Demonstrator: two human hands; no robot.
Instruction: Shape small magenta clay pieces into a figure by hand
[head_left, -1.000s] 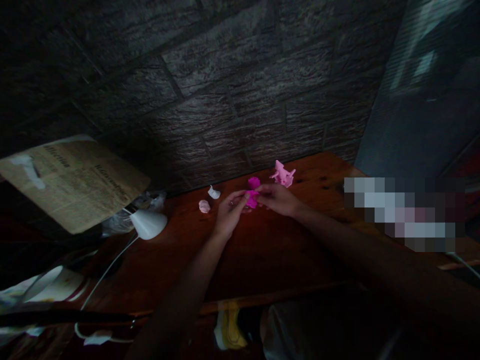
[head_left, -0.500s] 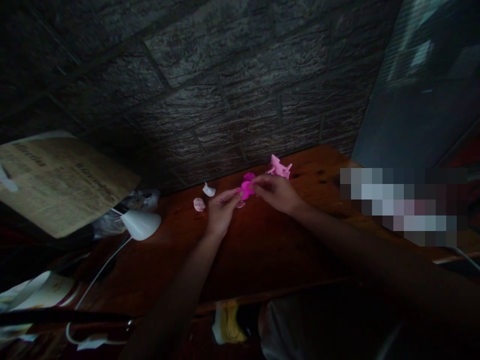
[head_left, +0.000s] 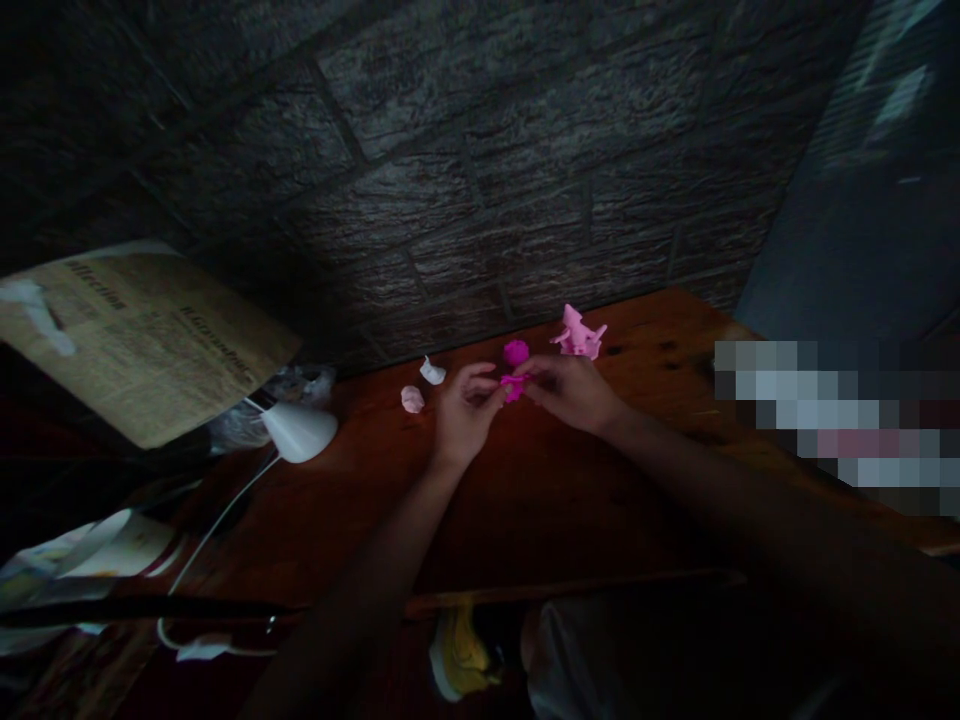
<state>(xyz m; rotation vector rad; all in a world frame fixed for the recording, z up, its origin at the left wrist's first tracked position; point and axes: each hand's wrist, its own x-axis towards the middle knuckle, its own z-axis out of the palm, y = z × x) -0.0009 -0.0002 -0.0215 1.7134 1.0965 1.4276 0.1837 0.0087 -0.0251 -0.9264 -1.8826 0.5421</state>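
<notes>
Magenta piece (head_left: 514,388), thin and soft-edged, sits between the fingertips of both hands, over the table (head_left: 360,500) toward its far edge. The right hand (head_left: 574,392) pinches its right side; the left hand (head_left: 463,412) has its thumb at the left side and upper fingers curved apart, so its grip I cannot tell. Just beyond lies a magenta lump (head_left: 516,352); right of that, near the far edge, is a light pink spiky shape (head_left: 578,335). Left of the hands are a white scrap (head_left: 432,370) and a pale pink lump (head_left: 412,400). Farther left stands a white cone (head_left: 301,432).
</notes>
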